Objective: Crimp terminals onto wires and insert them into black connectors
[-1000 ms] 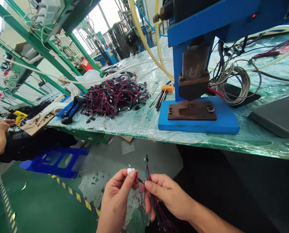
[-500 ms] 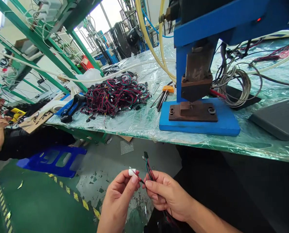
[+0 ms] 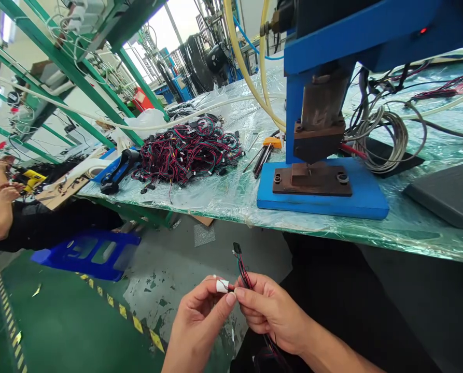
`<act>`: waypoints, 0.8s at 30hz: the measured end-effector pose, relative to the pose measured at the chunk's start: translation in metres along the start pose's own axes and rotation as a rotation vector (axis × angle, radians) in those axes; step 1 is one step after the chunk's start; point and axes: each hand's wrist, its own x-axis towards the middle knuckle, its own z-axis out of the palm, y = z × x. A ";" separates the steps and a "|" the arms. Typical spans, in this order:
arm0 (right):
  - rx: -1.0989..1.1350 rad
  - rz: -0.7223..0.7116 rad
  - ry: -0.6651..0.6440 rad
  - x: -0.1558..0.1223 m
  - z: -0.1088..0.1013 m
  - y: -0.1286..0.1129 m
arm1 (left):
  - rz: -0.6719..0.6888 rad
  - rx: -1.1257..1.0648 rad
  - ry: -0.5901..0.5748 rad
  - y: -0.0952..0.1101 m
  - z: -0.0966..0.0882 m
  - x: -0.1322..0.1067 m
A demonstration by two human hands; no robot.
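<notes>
Below the bench edge, my left hand [image 3: 200,321] pinches a small white connector [image 3: 222,285] between thumb and forefinger. My right hand [image 3: 272,311] grips a thin bundle of red, green and black wires [image 3: 243,274] right beside it, fingertips touching the connector. One wire end with a small black plug [image 3: 237,248] sticks up above my right hand. The rest of the bundle hangs down past my wrist.
On the plastic-covered bench [image 3: 223,194] lies a heap of similar wire harnesses [image 3: 188,150], a blue press [image 3: 320,124] with its base plate, small tools [image 3: 264,153] and coiled grey cable [image 3: 387,134]. Another person's arms [image 3: 0,207] work at far left. A blue crate [image 3: 87,254] sits on the floor.
My hands have drawn closer together; the white connector now sits against my right fingertips and the wire bundle. The view shifted slightly right and down.
</notes>
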 end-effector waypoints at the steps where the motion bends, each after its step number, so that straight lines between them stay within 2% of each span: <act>1: -0.003 -0.003 -0.003 0.000 0.000 0.000 | 0.006 -0.006 0.005 -0.001 -0.001 0.000; 13: -0.057 -0.030 0.022 -0.002 -0.001 0.003 | -0.007 0.000 0.102 0.006 0.006 -0.003; 18: -0.139 -0.087 0.071 0.003 -0.003 0.007 | -0.020 -0.016 0.152 0.001 -0.005 -0.003; 24: -0.354 -0.124 0.086 0.003 -0.004 0.007 | 0.057 0.172 0.142 0.006 -0.014 -0.001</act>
